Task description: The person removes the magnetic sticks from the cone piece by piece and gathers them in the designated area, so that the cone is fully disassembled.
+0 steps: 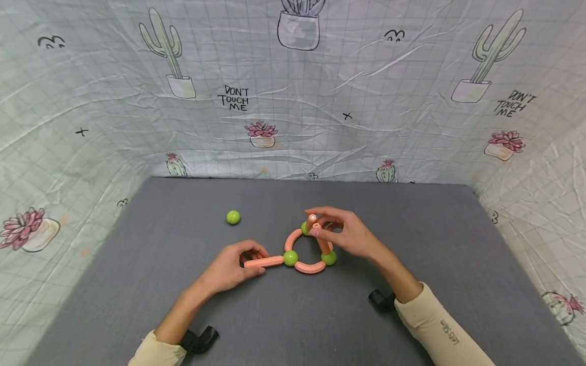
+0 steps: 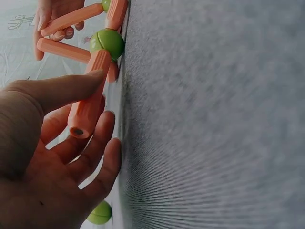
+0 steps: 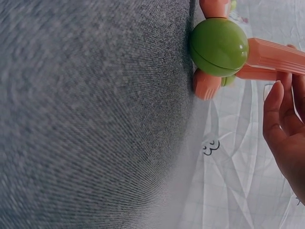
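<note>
Three curved orange sticks and three green balls form a ring point(image 1: 310, 268) on the grey table. My left hand point(image 1: 235, 267) pinches a straight orange stick point(image 2: 88, 102) between thumb and fingers. Its far end meets the ring's left green ball point(image 1: 290, 258). Two straight sticks rise from the other balls, one from the right ball point(image 1: 329, 257), leaning so their tops come close together. My right hand point(image 1: 350, 231) holds these two sticks near their upper ends, thumb in front and fingers behind. The back ball point(image 1: 305, 228) is partly hidden by a stick.
A loose green ball point(image 1: 233, 217) lies on the table point(image 1: 192, 203), beyond my left hand. White cloth point(image 1: 316, 101) printed with cacti hangs around the back and sides. A black wrist strap device point(image 1: 200, 339) sits beneath my left forearm; another point(image 1: 381, 300) is at the right wrist.
</note>
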`<state>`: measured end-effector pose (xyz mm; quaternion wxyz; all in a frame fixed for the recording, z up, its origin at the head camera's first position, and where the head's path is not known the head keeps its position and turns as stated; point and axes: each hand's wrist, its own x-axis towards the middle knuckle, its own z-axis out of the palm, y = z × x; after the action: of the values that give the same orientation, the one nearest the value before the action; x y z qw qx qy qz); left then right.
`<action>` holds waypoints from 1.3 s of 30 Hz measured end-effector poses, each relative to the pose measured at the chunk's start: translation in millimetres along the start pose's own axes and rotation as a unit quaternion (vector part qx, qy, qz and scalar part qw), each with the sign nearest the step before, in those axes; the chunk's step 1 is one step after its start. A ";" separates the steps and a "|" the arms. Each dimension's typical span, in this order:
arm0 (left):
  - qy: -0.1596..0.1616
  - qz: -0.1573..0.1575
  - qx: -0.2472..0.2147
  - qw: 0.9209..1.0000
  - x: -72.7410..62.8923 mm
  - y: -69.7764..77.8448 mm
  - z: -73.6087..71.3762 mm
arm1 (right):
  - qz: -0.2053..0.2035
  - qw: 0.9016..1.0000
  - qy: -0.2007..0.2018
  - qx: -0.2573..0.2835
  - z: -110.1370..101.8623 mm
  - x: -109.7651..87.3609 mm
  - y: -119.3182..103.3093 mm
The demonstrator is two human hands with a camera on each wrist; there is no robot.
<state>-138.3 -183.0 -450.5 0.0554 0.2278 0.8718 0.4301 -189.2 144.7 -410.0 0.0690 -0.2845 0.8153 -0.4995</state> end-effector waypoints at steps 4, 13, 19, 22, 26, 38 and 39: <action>-0.025 -0.012 -0.017 0.999 -1.5 -2.4 -4.6 | 0.002 1.000 -0.005 0.005 2.6 0.2 0.5; -0.035 -0.031 -0.020 0.999 -2.9 -0.9 -11.1 | -0.004 1.000 -0.006 0.013 2.7 -0.8 -1.2; 0.002 -0.036 -0.022 0.999 2.2 2.4 -10.3 | -0.005 1.000 -0.003 0.013 1.7 -0.5 -1.0; 0.022 -0.049 -0.028 0.998 8.1 7.2 -9.3 | -0.005 1.000 0.000 0.015 1.4 -0.7 -0.3; 0.050 -0.062 -0.035 0.996 18.7 17.4 -6.8 | -0.002 1.000 0.005 0.018 1.1 -0.6 -0.2; 0.091 -0.031 -0.089 0.991 55.1 48.1 8.1 | 0.023 0.998 0.026 0.049 3.4 -2.2 -0.2; 0.094 -0.030 -0.095 0.991 57.8 49.6 9.6 | 0.026 0.998 0.028 0.051 3.5 -2.4 -0.1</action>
<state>-169.6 -124.2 -412.3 0.0078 0.1536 0.8349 0.5285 -185.8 143.2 -412.0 0.0738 -0.2456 0.7972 -0.5465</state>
